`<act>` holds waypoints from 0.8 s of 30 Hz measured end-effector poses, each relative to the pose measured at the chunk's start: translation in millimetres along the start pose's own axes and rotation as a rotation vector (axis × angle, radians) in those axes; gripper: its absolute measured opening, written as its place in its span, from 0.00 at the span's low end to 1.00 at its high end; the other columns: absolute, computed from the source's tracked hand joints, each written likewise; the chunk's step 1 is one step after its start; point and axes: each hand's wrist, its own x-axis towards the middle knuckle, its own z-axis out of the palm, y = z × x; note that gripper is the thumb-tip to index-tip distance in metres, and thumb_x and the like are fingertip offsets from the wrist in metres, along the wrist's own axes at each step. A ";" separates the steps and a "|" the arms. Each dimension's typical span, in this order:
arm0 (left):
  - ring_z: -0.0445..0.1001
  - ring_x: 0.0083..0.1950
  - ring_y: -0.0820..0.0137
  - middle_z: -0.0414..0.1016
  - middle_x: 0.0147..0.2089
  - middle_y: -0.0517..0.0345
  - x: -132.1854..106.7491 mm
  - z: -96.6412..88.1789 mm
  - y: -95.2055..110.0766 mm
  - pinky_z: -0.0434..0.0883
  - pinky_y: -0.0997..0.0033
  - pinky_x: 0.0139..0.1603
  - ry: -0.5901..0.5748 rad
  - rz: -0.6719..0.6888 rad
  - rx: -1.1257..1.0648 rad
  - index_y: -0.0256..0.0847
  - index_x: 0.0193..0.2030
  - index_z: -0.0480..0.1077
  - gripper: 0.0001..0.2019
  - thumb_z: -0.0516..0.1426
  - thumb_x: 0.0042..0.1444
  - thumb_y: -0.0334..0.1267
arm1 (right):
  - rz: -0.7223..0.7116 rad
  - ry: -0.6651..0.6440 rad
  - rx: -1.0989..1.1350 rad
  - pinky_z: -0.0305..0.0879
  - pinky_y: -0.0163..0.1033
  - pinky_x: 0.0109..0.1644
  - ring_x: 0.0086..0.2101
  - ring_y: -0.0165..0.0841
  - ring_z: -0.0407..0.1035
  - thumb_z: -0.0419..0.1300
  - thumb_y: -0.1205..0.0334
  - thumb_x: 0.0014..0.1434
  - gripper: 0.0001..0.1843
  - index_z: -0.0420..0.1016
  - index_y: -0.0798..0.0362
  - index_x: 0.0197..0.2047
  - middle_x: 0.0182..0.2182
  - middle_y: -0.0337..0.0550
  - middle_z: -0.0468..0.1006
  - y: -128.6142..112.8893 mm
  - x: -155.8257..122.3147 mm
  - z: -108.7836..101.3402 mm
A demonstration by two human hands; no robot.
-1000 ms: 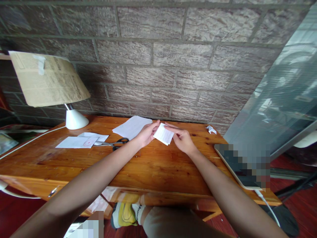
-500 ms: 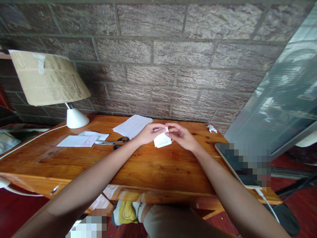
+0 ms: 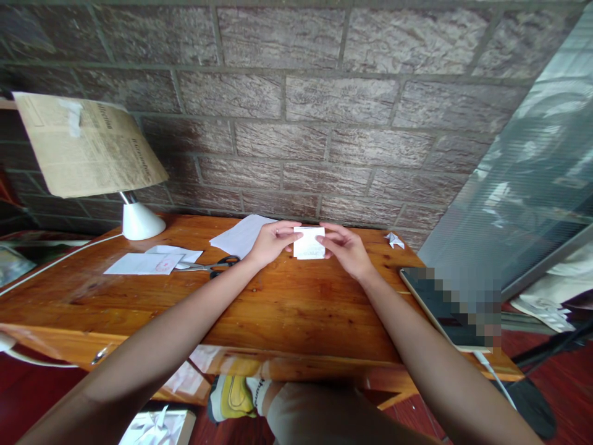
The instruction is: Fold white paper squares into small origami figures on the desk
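Note:
A small square of folded white paper (image 3: 310,245) is held up above the middle of the wooden desk, with faint print near its lower edge. My left hand (image 3: 275,242) pinches its left side, thumb on the front face and fingers behind. On the opposite side my right hand (image 3: 346,247) grips the right edge in the same way. Behind my left hand lies a stack of white sheets (image 3: 243,233), partly covered by it. A pair of scissors (image 3: 222,266) with black handles rests left of my left wrist, its blades touching some cut paper pieces (image 3: 143,263).
A lamp (image 3: 141,220) with a newspaper shade stands at the desk's left. A folded paper shape (image 3: 394,240) sits at the back right. A tablet (image 3: 440,309) with a white cable lies along the right edge. Behind the desk rises a brick wall (image 3: 296,148).
Both hands have shifted slightly away from me with the folded paper. The paper is now straight and faces me squarely, and my right hand has moved over to its right edge.

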 end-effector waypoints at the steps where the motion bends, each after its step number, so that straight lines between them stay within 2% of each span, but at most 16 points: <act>1: 0.78 0.34 0.65 0.82 0.39 0.49 0.1 0.0 0.1 0.70 0.73 0.24 0.006 -0.003 0.011 0.35 0.46 0.76 0.25 0.68 0.43 0.48 | 0.007 -0.001 0.010 0.68 0.34 0.26 0.23 0.27 0.68 0.71 0.51 0.46 0.26 0.77 0.49 0.49 0.31 0.36 0.82 0.0 -0.2 0.0; 4: 0.76 0.32 0.67 0.82 0.39 0.48 0.8 -0.1 -0.1 0.68 0.74 0.22 0.028 -0.009 0.025 0.34 0.45 0.77 0.25 0.68 0.42 0.48 | 0.036 -0.025 0.072 0.72 0.34 0.29 0.27 0.28 0.72 0.71 0.51 0.47 0.25 0.77 0.48 0.49 0.33 0.38 0.82 -0.6 -0.8 -0.8; 9: 0.76 0.33 0.67 0.82 0.38 0.48 1.6 -0.5 -0.8 0.71 0.71 0.27 0.026 -0.015 -0.004 0.33 0.44 0.78 0.25 0.68 0.42 0.48 | 0.088 -0.072 0.172 0.76 0.36 0.34 0.35 0.32 0.76 0.70 0.51 0.49 0.21 0.79 0.48 0.46 0.39 0.41 0.82 -1.2 0.6 -5.4; 14: 0.76 0.32 0.67 0.82 0.39 0.47 1.4 0.1 -1.5 0.71 0.70 0.29 -0.016 0.012 -0.033 0.34 0.44 0.78 0.24 0.68 0.42 0.48 | 0.116 -0.019 0.153 0.77 0.37 0.35 0.36 0.32 0.76 0.71 0.52 0.47 0.21 0.79 0.49 0.44 0.39 0.41 0.83 -0.2 2.2 -7.9; 18: 0.73 0.28 0.71 0.82 0.35 0.50 1.4 0.6 -1.7 0.70 0.71 0.29 -0.022 0.017 -0.063 0.34 0.46 0.76 0.25 0.68 0.43 0.48 | 0.130 0.011 0.149 0.76 0.37 0.35 0.35 0.33 0.77 0.72 0.52 0.46 0.21 0.79 0.50 0.43 0.37 0.41 0.83 -0.6 2.6 -6.6; 24: 0.71 0.26 0.73 0.81 0.31 0.54 1.1 2.3 0.8 0.68 0.72 0.28 -0.035 0.019 -0.079 0.34 0.39 0.76 0.20 0.67 0.44 0.48 | 0.115 0.031 0.120 0.74 0.35 0.35 0.33 0.30 0.75 0.72 0.52 0.46 0.19 0.80 0.51 0.40 0.36 0.41 0.83 -1.7 2.9 -4.9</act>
